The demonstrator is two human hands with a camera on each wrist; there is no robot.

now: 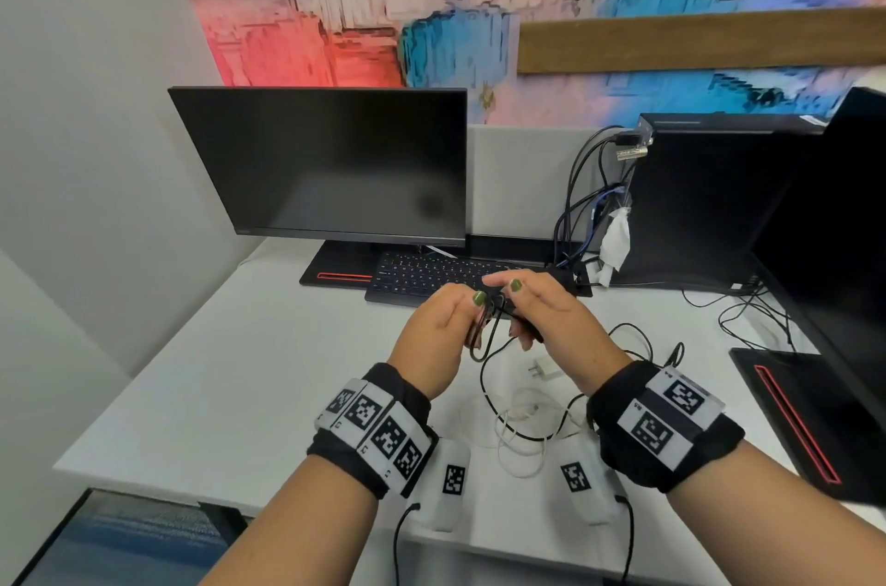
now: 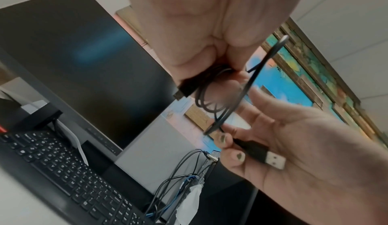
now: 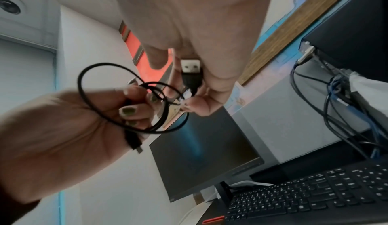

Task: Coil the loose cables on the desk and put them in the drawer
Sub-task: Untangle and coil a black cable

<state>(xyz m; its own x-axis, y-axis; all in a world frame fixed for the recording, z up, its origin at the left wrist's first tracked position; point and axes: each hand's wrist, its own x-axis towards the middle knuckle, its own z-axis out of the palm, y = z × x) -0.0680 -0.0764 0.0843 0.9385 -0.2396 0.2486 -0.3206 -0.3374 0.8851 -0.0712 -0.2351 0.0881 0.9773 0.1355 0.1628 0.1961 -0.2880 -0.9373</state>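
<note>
Both hands are raised over the white desk (image 1: 239, 369), in front of the keyboard. My left hand (image 1: 472, 305) pinches a small coil of thin black USB cable (image 1: 484, 336); its loops (image 3: 126, 99) hang round the fingers and the small connector (image 2: 184, 91) sticks out below. My right hand (image 1: 515, 298) grips the same cable near its USB-A plug (image 3: 191, 72), which lies against the palm (image 2: 270, 158). Under the hands, a loose white cable (image 1: 522, 432) with a white charger plug (image 1: 544, 369) lies on the desk, tangled with a black cable (image 1: 527, 438). No drawer is in view.
A black keyboard (image 1: 422, 274) and a dark monitor (image 1: 326, 163) stand behind the hands. A computer tower (image 1: 709, 202) with plugged cables (image 1: 575, 211) is at the back right. A second monitor base (image 1: 791, 417) sits at the right. Two white marker pads (image 1: 453, 480) lie near the front edge.
</note>
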